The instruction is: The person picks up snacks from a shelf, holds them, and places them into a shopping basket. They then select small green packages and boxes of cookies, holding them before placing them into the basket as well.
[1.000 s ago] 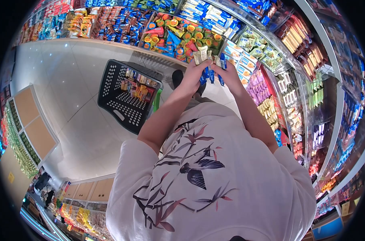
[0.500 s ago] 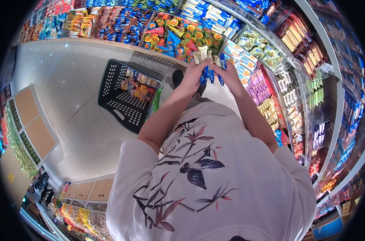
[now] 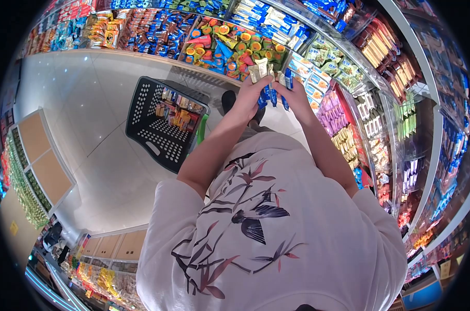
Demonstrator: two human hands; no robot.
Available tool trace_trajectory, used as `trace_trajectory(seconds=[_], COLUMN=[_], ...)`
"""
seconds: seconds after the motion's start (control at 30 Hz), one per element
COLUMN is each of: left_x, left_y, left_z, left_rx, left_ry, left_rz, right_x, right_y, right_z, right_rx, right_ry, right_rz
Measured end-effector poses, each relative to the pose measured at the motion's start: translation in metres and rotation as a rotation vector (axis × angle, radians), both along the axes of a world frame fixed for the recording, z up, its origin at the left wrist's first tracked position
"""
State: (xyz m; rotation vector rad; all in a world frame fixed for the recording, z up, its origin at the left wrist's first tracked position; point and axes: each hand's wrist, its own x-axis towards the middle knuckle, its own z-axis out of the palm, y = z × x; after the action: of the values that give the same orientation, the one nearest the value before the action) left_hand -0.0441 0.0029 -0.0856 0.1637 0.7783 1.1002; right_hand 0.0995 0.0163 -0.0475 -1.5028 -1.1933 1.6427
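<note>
Several slim snack packets [image 3: 266, 93] with cream tops and blue lower ends are bunched between my hands, in front of the shelf bins. My left hand [image 3: 249, 95] has its fingers closed around the packets on the left side. On the right side, my right hand [image 3: 295, 95] grips packets too, among them a blue one [image 3: 287, 80]. The two hands are close together, thumbs towards each other. Their fingertips are partly hidden behind the packets.
A dark perforated basket [image 3: 165, 124] with a green handle [image 3: 201, 129] stands on the floor to the left, holding colourful packets [image 3: 179, 112]. Snack bins [image 3: 235, 46] curve across the front and right side. Low wooden cabinets [image 3: 43, 153] stand at the far left.
</note>
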Motion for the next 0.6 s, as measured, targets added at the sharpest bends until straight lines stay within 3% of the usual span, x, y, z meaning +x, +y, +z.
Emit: trace_trajectory(seconds=[0.6], left_x=[0.0026], left_y=[0.0026], left_z=[0.0003], left_rx=[-0.033], left_ry=[0.003], left_rz=[-0.019], right_x=[0.0067], right_y=[0.001], right_z=[-0.0067], right_rx=[-0.007], right_ry=[0.051], right_rz=[-0.083])
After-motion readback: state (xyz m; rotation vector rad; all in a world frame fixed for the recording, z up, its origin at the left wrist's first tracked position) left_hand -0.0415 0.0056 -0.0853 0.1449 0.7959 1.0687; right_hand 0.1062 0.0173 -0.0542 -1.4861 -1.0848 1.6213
